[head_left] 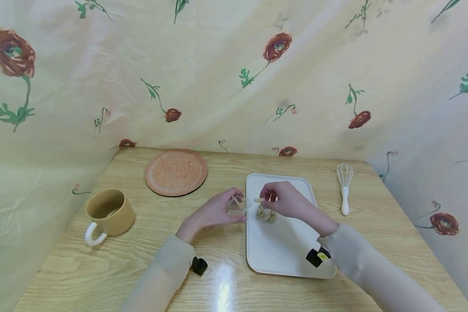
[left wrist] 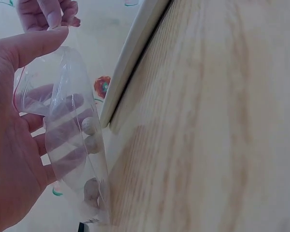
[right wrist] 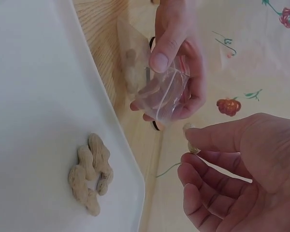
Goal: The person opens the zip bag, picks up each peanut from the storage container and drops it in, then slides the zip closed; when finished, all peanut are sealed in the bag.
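Two hands are working over one table (head_left: 152, 221). The left hand (head_left: 218, 211) is gripping one clear bag (left wrist: 67, 140), its thumb on one side and its fingers spreading behind the plastic, just beyond the left edge of one white tray (head_left: 286, 253). The right hand (head_left: 284, 199) is pinching one peanut (head_left: 258, 200) between thumb and fingertips, near the bag's mouth. Below that hand, a small pile of peanuts (right wrist: 79, 183) is lying on the tray near its left edge; the shells are overlapping, so four or five is as close as a count is getting. Inside the bag, at least two more are sitting low down, blurring through the plastic. Around the tray, one mug (head_left: 121, 221), one round mat (head_left: 176, 172) and one whisk (head_left: 345, 195) are resting on the table.

The thumb is partly covering the pinched peanut in the right wrist view. From the head, the bag is showing only as faint glints, and both sleeves (head_left: 167, 264) are running off the bottom edge.
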The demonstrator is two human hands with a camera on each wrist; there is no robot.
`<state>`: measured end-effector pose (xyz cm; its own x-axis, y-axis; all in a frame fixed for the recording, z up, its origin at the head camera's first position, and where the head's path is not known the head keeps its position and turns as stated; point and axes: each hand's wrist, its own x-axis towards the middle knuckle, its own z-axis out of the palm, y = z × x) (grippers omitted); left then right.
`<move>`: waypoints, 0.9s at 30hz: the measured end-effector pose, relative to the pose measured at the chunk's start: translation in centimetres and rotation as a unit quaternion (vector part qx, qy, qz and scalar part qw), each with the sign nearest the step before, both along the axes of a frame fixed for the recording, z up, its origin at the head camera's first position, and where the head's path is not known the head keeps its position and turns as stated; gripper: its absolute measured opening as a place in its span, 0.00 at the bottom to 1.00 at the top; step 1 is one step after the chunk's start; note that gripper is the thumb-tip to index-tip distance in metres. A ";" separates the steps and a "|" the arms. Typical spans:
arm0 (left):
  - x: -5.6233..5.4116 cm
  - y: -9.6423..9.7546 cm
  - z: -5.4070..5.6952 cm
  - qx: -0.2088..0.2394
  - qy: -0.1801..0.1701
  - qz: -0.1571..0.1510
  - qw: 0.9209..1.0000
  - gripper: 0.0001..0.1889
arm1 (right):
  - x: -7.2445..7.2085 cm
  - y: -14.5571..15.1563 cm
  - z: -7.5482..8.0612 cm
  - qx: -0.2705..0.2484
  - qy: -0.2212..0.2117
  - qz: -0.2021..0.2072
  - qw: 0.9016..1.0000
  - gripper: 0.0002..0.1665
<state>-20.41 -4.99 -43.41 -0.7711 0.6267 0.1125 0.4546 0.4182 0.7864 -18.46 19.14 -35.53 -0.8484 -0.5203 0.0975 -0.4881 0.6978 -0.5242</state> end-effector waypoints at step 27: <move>-0.1 0.0 0.1 -0.004 0.012 0.001 1.000 0.31 | -0.4 -2.3 -0.6 0.015 -0.056 -0.010 0.998 0.04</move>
<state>-20.47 -5.02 -43.30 -0.7692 0.6264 0.1259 0.4727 0.4253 0.7718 -18.83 16.82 -36.15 -0.8634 -0.5043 -0.0143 -0.4130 0.7229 -0.5540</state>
